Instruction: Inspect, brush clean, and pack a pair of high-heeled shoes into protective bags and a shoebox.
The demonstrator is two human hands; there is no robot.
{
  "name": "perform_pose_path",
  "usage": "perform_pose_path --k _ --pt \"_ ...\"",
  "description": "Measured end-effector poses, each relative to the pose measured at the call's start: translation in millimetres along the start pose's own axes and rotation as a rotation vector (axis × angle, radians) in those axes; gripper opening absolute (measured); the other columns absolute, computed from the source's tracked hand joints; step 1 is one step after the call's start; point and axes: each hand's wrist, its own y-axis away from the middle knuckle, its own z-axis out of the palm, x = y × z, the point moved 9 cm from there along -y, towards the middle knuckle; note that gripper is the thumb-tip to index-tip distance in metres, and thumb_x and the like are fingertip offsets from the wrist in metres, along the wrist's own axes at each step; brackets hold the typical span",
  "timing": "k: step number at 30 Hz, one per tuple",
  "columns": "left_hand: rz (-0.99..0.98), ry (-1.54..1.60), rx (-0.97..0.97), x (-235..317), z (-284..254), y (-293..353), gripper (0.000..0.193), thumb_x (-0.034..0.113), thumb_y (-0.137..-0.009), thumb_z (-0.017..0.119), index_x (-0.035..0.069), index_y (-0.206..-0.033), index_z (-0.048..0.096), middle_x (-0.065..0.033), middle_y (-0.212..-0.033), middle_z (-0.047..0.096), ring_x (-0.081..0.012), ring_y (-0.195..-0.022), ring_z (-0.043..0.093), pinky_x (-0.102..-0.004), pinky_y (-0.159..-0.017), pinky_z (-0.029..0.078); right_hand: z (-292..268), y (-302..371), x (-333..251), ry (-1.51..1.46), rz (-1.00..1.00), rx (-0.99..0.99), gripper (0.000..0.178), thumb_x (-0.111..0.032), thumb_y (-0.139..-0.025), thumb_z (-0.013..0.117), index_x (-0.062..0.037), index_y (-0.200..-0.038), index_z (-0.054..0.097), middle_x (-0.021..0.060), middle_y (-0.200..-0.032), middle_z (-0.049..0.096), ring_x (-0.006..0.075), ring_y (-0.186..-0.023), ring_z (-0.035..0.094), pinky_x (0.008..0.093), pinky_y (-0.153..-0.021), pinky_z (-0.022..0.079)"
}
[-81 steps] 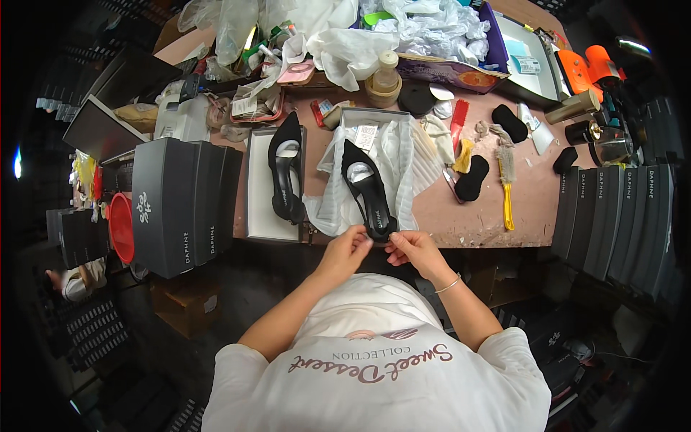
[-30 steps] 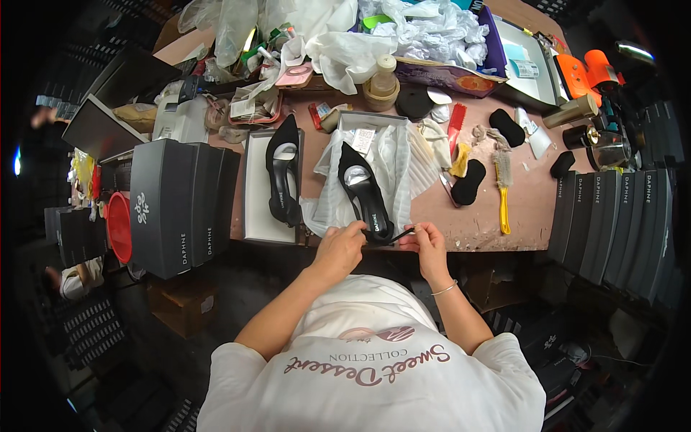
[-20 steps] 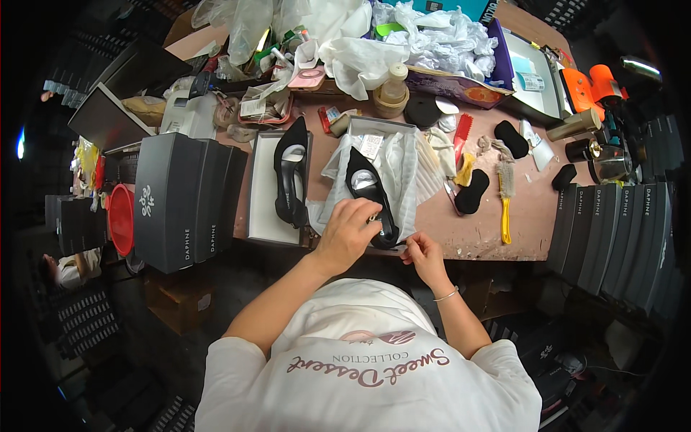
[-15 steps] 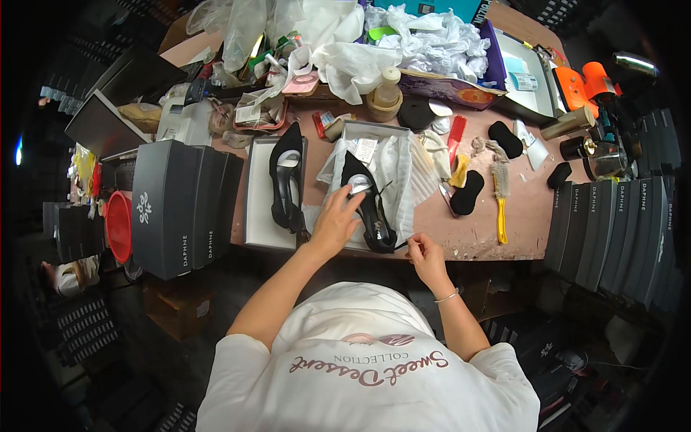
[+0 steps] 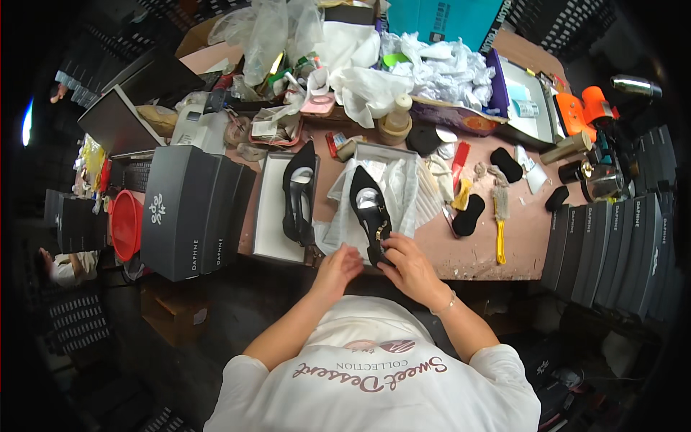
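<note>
Black shoe (image 5: 371,216): we see it lying on white tissue paper (image 5: 403,194), toe toward us, near the desk (image 5: 518,245) edge.
Right hand (image 5: 410,263): fingers closed on the shoe's toe.
Left hand (image 5: 338,265): just left of the shoe, fingers loosely curled, holding nothing.
Second shoe (image 5: 299,193): left of the first, in a white box lid (image 5: 268,216).

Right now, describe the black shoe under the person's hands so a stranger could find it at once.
Start at the pinkish worktable and find the white tissue paper spread near its front edge. The black pointed shoe lies on that paper, its near end under the right hand, the left hand close beside. Unlike the other black shoe, which sits in a white box lid, this one has a small gold buckle.
</note>
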Motion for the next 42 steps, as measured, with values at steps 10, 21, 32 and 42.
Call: perform_pose_path --k 10,21,32,42 --pt "-0.258 0.752 -0.717 19.3 91.4 45.1 0.059 0.06 -0.091 0.046 0.012 -0.122 0.06 -0.0076 -0.122 0.063 -0.0267 -0.108 0.061 -0.0503 -0.094 0.048 -11.5 17.1 -57.2 0.056 -0.371 -0.054 0.028 -0.011 -0.073 0.071 -0.0043 -0.099 0.064 0.0112 -0.116 0.061 0.0338 -0.127 0.049 0.0525 -0.109 0.034" --pt "-0.018 0.755 -0.469 21.9 70.3 20.3 0.036 0.038 -0.094 0.053 0.01 -0.115 0.063 -0.0065 -0.118 0.064 -0.0212 -0.111 0.059 -0.0406 -0.1 0.045 -0.7 -31.5 -21.3 -0.162 0.256 0.087 0.047 -0.012 -0.083 0.069 -0.003 -0.127 0.056 0.0109 -0.094 0.066 0.0279 -0.102 0.058 0.0511 -0.106 0.029" --pt "0.013 0.777 -0.553 24.5 55.3 14.1 0.053 0.043 -0.083 0.067 0.008 -0.122 0.058 -0.0142 -0.117 0.061 -0.034 -0.11 0.057 -0.049 -0.098 0.049 20.5 1.6 -96.2 0.159 -0.491 0.032 0.024 -0.015 -0.076 0.064 -0.017 -0.1 0.067 -0.0024 -0.103 0.063 0.0212 -0.115 0.054 0.0505 -0.107 0.032" --pt "0.18 0.733 -0.641 47.7 53.1 5.4 0.047 0.045 -0.084 0.065 0.01 -0.116 0.062 -0.011 -0.116 0.06 -0.0351 -0.108 0.056 -0.0498 -0.095 0.049 24.1 5.5 -94.1 0.159 -0.442 0.049 0.018 -0.016 -0.076 0.066 -0.0172 -0.093 0.069 -0.004 -0.102 0.061 0.0222 -0.115 0.052 0.0544 -0.109 0.029"
